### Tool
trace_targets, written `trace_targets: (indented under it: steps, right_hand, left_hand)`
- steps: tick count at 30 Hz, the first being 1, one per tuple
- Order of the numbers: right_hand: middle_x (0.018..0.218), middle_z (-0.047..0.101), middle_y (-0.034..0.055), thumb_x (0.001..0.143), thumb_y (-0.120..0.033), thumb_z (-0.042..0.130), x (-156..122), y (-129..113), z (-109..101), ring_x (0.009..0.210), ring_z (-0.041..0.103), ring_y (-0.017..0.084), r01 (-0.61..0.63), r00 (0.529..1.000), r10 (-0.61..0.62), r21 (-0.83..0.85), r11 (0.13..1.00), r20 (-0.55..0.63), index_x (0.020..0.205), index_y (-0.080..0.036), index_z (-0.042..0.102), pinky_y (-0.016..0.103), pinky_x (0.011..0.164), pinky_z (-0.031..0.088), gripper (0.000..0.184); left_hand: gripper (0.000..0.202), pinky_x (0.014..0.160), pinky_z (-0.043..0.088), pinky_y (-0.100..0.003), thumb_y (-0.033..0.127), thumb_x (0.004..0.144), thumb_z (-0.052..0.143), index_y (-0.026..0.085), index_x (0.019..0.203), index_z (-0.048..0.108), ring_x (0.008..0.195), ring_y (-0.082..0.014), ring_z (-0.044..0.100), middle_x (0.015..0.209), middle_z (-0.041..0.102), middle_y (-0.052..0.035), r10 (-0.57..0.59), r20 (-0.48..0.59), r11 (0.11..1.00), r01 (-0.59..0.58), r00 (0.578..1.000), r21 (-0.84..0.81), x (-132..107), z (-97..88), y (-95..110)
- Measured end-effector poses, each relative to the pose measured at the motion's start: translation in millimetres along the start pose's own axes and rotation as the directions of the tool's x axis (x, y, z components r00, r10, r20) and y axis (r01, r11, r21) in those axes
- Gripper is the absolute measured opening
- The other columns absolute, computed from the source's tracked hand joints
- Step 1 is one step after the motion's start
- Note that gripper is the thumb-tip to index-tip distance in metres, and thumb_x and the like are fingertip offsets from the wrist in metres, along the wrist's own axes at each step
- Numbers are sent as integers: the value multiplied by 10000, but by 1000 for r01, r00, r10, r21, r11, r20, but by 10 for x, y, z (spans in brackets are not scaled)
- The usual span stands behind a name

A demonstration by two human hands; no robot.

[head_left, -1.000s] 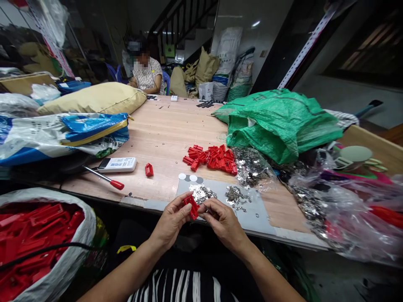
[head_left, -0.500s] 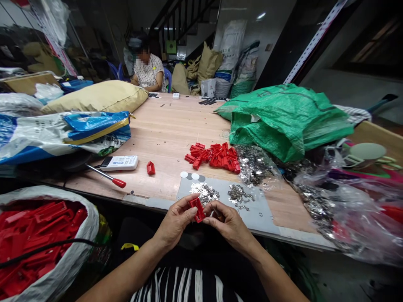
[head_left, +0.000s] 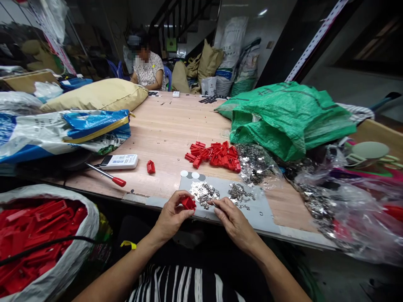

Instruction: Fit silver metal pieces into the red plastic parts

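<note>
My left hand [head_left: 171, 216] is closed round a small red plastic part [head_left: 188, 203] at the near table edge. My right hand [head_left: 231, 220] sits just to its right, fingertips pinched on a tiny metal piece by the heaps of small silver metal pieces [head_left: 204, 192] on a grey sheet [head_left: 252, 209]. A pile of several red plastic parts [head_left: 214, 156] lies farther out on the wooden table [head_left: 170, 130]. One single red part [head_left: 150, 167] lies alone to the left.
A white sack of larger red parts [head_left: 37, 235] stands at my lower left. A remote [head_left: 119, 161] and a red-handled screwdriver [head_left: 107, 177] lie on the left. Green bag [head_left: 283, 117], clear bags of metal bits [head_left: 330, 205] on the right. Another person [head_left: 146, 69] sits at the far end.
My hands have drawn apart: the left keeps the red part, the right has moved right toward the silver pieces. The view has shifted slightly.
</note>
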State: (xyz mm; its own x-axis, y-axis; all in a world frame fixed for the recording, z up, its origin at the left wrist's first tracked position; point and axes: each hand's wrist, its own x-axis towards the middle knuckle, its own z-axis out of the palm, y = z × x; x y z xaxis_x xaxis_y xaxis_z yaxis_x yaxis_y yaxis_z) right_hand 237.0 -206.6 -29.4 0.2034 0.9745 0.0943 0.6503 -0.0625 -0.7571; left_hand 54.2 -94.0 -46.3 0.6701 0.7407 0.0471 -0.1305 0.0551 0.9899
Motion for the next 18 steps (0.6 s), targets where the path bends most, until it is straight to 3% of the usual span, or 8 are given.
trace_targets:
  steps: [4,6,10,18]
  right_hand:
    - [973,624,62,926,-236,453,-17,16,98,894,591,193,13,1000,-13,-65,998,7,1121,-236,600,334,810,466,244]
    - [975,647,50,904,-198,487,-3,-19,145,877,605,186,29,1000,-29,-76,997,2,1060,-232,610,323,796,470,201]
    - [903,663,35,888,-158,503,45,-80,205,829,619,170,68,998,-66,-89,994,19,978,-218,633,297,759,479,169]
    - [936,664,40,884,-131,507,79,-29,255,869,625,162,122,991,-118,-78,989,58,996,-212,645,293,792,495,196]
  left_hand:
    - [333,838,466,-308,155,726,681,225,1042,604,851,-168,615,967,670,-22,100,-3,956,-95,995,277,70,-87,-58]
    - [383,873,465,-329,151,710,688,236,1079,629,912,-191,626,1023,683,-34,127,20,929,-126,992,347,102,-107,-93]
    - [411,934,449,-370,166,715,694,259,1113,655,1042,-228,614,1114,686,-53,180,104,874,-207,978,440,144,-129,-145]
    - [396,875,479,-342,198,743,692,249,1132,643,973,-215,643,1048,706,-53,197,174,827,-259,965,499,165,-171,-161]
